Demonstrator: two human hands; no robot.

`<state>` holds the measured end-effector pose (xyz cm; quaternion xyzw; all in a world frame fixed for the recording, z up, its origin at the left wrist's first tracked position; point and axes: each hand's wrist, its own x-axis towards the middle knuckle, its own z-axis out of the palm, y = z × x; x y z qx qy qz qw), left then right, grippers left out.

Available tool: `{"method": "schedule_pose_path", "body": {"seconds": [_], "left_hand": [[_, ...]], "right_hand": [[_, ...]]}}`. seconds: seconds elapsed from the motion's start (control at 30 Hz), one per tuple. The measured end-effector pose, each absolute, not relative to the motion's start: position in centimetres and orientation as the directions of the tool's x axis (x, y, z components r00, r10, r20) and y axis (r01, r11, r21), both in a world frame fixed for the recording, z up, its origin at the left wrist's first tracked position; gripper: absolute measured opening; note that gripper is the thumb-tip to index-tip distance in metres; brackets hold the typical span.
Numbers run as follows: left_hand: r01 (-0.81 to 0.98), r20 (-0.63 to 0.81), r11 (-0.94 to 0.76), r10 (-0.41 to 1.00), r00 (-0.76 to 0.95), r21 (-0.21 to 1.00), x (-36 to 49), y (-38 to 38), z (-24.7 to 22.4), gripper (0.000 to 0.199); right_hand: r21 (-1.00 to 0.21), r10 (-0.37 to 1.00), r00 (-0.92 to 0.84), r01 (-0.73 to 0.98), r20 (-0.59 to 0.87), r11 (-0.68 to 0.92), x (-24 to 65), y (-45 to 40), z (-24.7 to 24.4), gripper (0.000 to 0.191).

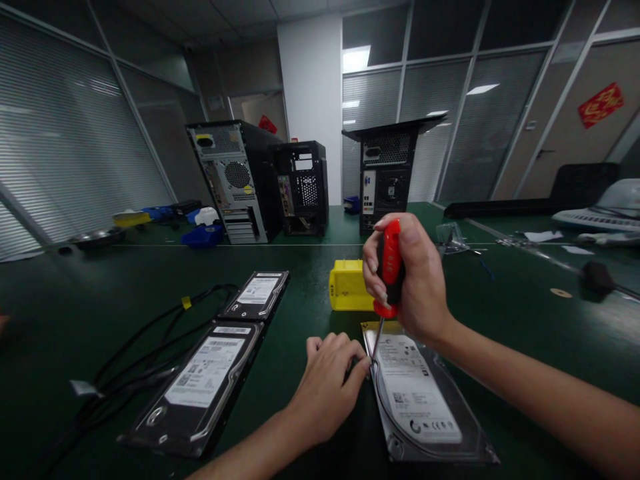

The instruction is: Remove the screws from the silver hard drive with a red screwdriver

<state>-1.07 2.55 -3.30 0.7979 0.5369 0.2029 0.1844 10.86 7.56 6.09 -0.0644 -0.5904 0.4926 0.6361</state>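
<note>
My right hand (415, 280) is wrapped around the red and black handle of a screwdriver (393, 267). Its shaft slants down, and the tip meets the left edge of a silver hard drive (420, 393) with a white label. Beside that tip, the thumb and forefinger of my left hand (327, 380) come together in a pinch at the drive's edge. Whatever small thing they may hold is hidden. A yellow plastic bin (346, 287) stands just behind the drive, partly covered by my right hand.
Two more hard drives, one nearer (205, 380) and one farther (257, 293), lie to the left beside black cables (145, 367). Three computer cases (235, 180) stand at the back. A blue bin (203, 237) sits at back left; a dark-headed mallet (597, 280) lies at right.
</note>
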Motion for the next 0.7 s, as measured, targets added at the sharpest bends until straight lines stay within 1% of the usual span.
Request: {"method": "schedule_pose_path", "body": {"seconds": [0.2, 0.37, 0.6, 0.7], "left_hand": [[0.783, 0.142, -0.366, 0.928, 0.343, 0.502, -1.16, 2.62, -3.62, 0.023], [0.780, 0.140, -0.359, 0.931, 0.337, 0.512, -1.16, 2.51, -3.60, 0.024], [0.781, 0.131, -0.356, 0.932, 0.339, 0.514, -1.07, 2.54, -3.44, 0.023], [0.783, 0.136, -0.356, 0.932, 0.336, 0.511, -1.11, 2.56, -3.46, 0.023]], "right_hand": [[-0.678, 0.722, -0.163, -0.527, 0.673, 0.513, 10.66, 7.35, 6.29, 0.021], [-0.689, 0.734, -0.165, -0.524, 0.658, 0.500, 10.94, 7.52, 6.30, 0.026], [-0.679, 0.716, -0.177, -0.528, 0.675, 0.510, 11.00, 7.92, 6.02, 0.019], [-0.691, 0.715, -0.178, -0.492, 0.676, 0.530, 10.84, 7.69, 6.00, 0.023]]}}
